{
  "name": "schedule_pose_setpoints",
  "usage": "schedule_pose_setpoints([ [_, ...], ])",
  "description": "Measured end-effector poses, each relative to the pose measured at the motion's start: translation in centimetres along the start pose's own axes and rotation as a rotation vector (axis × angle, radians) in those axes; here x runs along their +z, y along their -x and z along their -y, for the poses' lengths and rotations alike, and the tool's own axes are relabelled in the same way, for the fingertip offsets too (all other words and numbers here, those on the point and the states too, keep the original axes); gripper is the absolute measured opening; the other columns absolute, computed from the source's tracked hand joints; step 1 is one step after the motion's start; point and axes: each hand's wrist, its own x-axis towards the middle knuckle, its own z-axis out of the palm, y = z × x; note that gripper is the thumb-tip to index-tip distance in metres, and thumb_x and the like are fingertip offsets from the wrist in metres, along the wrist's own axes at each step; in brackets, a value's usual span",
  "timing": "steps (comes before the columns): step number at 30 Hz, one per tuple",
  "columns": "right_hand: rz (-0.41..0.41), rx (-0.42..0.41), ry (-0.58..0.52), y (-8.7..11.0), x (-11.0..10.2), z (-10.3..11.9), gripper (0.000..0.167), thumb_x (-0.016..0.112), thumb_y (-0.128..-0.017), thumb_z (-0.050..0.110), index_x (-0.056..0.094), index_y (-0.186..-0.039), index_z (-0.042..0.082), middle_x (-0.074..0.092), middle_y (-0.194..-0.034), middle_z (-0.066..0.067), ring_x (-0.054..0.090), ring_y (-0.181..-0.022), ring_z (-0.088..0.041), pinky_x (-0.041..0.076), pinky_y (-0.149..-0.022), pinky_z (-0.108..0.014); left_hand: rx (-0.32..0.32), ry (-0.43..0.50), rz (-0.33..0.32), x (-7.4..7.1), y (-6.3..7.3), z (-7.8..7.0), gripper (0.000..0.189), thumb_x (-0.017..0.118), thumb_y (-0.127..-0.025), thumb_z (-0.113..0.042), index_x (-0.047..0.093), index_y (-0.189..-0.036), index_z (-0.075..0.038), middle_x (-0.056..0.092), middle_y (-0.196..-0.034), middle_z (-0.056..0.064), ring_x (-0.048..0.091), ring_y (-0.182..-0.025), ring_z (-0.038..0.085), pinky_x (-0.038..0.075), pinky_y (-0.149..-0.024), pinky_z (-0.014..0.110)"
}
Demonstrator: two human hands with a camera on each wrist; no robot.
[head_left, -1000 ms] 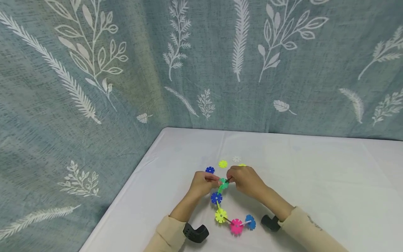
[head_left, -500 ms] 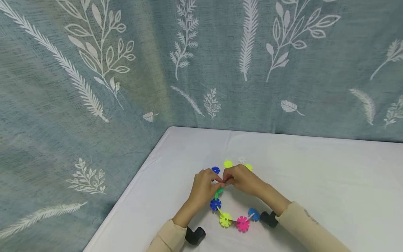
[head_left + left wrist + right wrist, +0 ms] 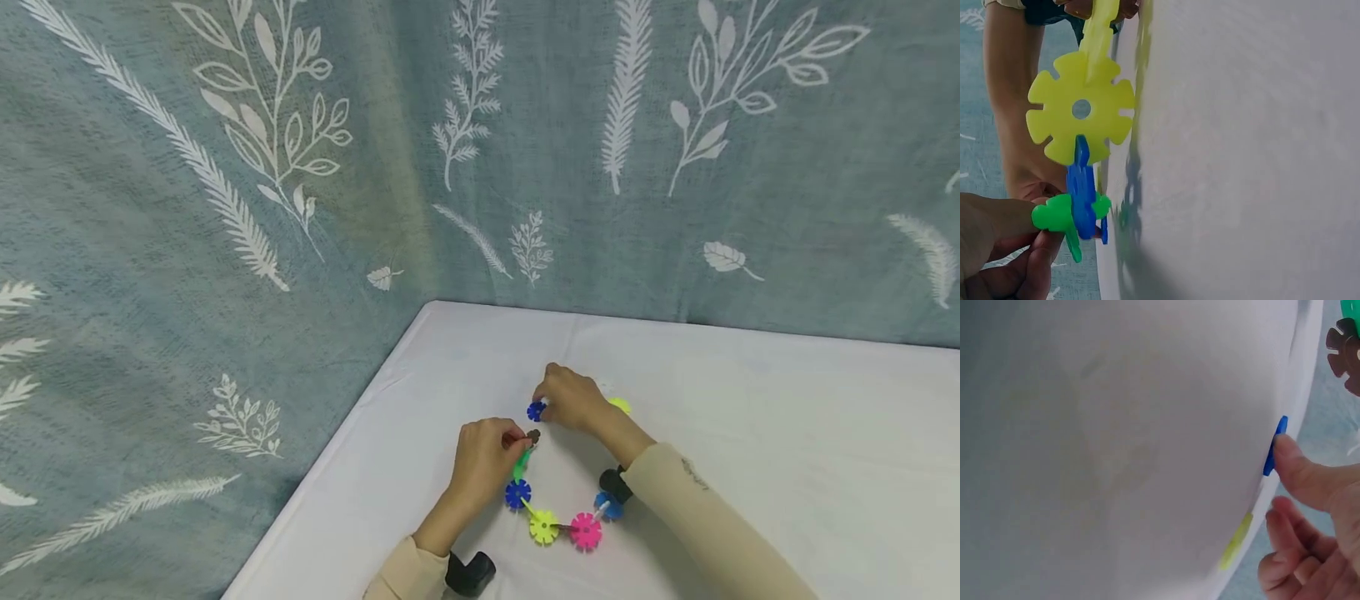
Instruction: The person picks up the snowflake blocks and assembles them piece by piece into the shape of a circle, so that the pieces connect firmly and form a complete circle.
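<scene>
My left hand pinches the upper end of a chain of notched plastic snowflake discs. A brown disc sticks out past those fingertips, with a green disc just below them. From there the chain curves through a blue disc, a yellow disc, a pink disc and a lighter blue disc. My right hand is over a loose blue disc lying on the table. Its thumb touches that disc, while the other fingertips stand apart from it in the right wrist view.
A loose yellow disc lies beside the right hand, partly covered in the head view. The white-covered table meets a leaf-patterned curtain behind and on the left. A black wrist device sits at the left cuff.
My right hand has left the chain's end, where both hands met, and moved away to the loose blue disc. The brown disc now shows at the left fingertips. The head view has shifted.
</scene>
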Motion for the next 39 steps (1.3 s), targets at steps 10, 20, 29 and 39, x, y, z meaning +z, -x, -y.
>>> schedule_pose_setpoints([
  [10, 0.022, -0.009, -0.477, 2.3, -1.1, -1.7, 0.004, 0.063, -0.082, 0.002, 0.06, -0.082, 0.001, 0.065, -0.066, -0.008, 0.059, -0.057, -0.012, 0.043, -0.054, -0.023, -0.026, 0.02, 0.03, 0.0, -0.6, -0.2, 0.007, 0.075, -0.073, -0.011, 0.071, -0.069, -0.009, 0.066, -0.061, -0.001, 0.055, -0.055, 0.004, 0.04, -0.055, 0.018],
  [20, 0.066, 0.119, -0.682, 4.1, -1.9, -2.6, 0.009, 0.062, -0.085, 0.006, 0.062, -0.086, -0.003, 0.064, -0.063, -0.005, 0.062, -0.057, -0.015, 0.047, -0.054, -0.024, 0.006, 0.091, 0.074, 0.5, -1.0, -1.3, 0.006, 0.074, -0.075, -0.01, 0.071, -0.071, -0.007, 0.068, -0.065, 0.001, 0.059, -0.058, 0.005, 0.042, -0.056, 0.016],
  [29, 0.063, 0.258, -0.758, 5.0, -2.4, -2.2, 0.007, 0.061, -0.083, -0.001, 0.061, -0.083, -0.008, 0.066, -0.068, -0.011, 0.058, -0.054, -0.007, 0.053, -0.058, -0.025, 0.082, 0.085, 0.015, 1.4, -0.9, -2.3, 0.006, 0.075, -0.074, -0.009, 0.071, -0.069, -0.008, 0.066, -0.062, -0.001, 0.054, -0.057, 0.004, 0.038, -0.057, 0.017],
  [39, 0.062, 0.371, -0.816, 6.0, -2.8, -2.1, 0.005, 0.06, -0.08, -0.006, 0.06, -0.082, -0.01, 0.065, -0.069, -0.012, 0.058, -0.054, -0.008, 0.053, -0.058, -0.024, 0.155, 0.027, -0.063, 2.4, -0.5, -3.7, 0.008, 0.075, -0.072, -0.008, 0.068, -0.068, -0.009, 0.063, -0.061, -0.002, 0.052, -0.057, 0.007, 0.038, -0.066, 0.027],
])
